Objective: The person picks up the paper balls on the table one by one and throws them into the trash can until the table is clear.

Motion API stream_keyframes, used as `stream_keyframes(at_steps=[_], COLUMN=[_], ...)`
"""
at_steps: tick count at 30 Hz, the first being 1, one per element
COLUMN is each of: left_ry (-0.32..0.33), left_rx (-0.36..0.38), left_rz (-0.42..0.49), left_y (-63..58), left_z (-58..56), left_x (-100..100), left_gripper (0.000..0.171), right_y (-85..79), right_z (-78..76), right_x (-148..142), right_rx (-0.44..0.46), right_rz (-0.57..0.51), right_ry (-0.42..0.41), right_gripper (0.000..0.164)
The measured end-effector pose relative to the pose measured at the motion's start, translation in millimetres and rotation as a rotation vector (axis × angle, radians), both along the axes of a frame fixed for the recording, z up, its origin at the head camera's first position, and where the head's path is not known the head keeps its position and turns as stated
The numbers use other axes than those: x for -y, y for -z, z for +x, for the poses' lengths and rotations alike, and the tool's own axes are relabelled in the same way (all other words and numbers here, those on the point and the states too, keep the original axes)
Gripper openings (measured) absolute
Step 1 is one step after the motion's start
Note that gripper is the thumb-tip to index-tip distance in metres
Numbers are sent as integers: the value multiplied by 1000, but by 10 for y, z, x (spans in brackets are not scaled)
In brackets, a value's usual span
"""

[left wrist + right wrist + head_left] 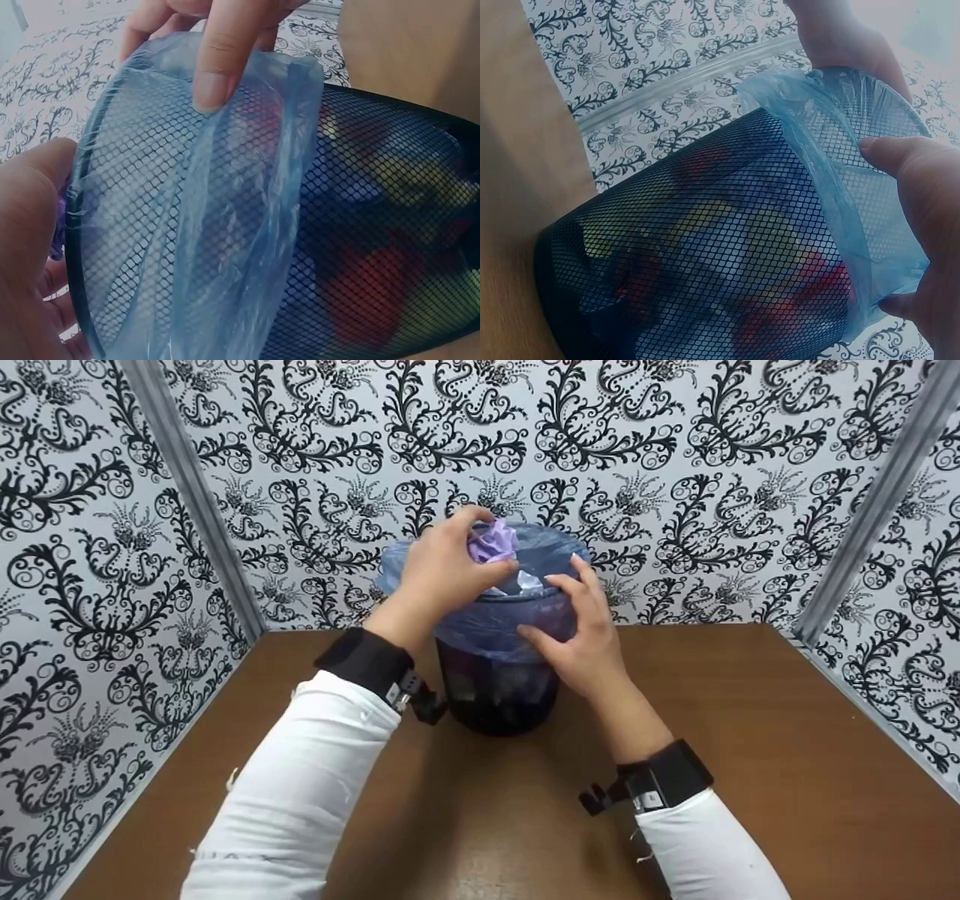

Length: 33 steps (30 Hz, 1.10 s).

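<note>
A black mesh wastebasket [499, 697] stands upright on the table, with a translucent blue trash bag [480, 631] folded over its rim. My left hand [448, 561] holds a crumpled purple paper ball [495, 542] between thumb and fingers, just above the mouth of the wastebasket. With my right hand [589, 634] I grip the lined rim at the right, thumb pressed on the bag outside and fingers over the edge. Pale crumpled paper [529, 581] shows inside the mouth. Through the mesh in the right wrist view, red paper [754, 330] and yellow paper [772, 244] are visible.
The brown wooden table [750, 720] spreads around the wastebasket. Behind it rises a white wall [645, 427] with black floral scrolls, and similar panels close in both sides. Grey metal posts [191, 487] mark the corners.
</note>
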<state>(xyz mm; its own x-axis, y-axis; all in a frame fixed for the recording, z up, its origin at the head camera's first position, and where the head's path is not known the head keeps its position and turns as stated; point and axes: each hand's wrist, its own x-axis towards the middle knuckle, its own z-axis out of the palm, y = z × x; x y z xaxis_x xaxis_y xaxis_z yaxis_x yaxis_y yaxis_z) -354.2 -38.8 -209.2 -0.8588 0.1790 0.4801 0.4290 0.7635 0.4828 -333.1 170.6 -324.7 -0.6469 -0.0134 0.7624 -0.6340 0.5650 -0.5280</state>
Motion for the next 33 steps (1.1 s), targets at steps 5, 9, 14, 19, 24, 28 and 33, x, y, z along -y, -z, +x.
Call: stream_keyframes(at_steps=[5, 9, 14, 19, 24, 28, 33], left_ry=[21, 36, 65, 77, 84, 99, 112], left_rx=[-11, 22, 109, 155, 159, 130, 66], left_rz=[-8, 38, 189, 335, 418, 467, 522], left_y=[78, 209, 407, 566, 668, 714, 777], left_z=[-24, -65, -94, -121, -139, -148, -153], left_x=[136, 286, 422, 474, 488, 482, 479], left_gripper=[72, 72, 71, 68, 61, 58, 54], right_y=[5, 11, 12, 2, -2, -1, 20], right_z=[0, 3, -4, -5, 1, 1, -13], right_x=[-9, -28, -46, -50, -36, -25, -4], right_rx=[11, 14, 6, -9, 13, 18, 11], right_rz=[2, -3, -6, -15, -5, -2, 7], right_ry=[-3, 8, 6, -14, -6, -2, -1], right_gripper=[68, 67, 68, 68, 68, 69, 70])
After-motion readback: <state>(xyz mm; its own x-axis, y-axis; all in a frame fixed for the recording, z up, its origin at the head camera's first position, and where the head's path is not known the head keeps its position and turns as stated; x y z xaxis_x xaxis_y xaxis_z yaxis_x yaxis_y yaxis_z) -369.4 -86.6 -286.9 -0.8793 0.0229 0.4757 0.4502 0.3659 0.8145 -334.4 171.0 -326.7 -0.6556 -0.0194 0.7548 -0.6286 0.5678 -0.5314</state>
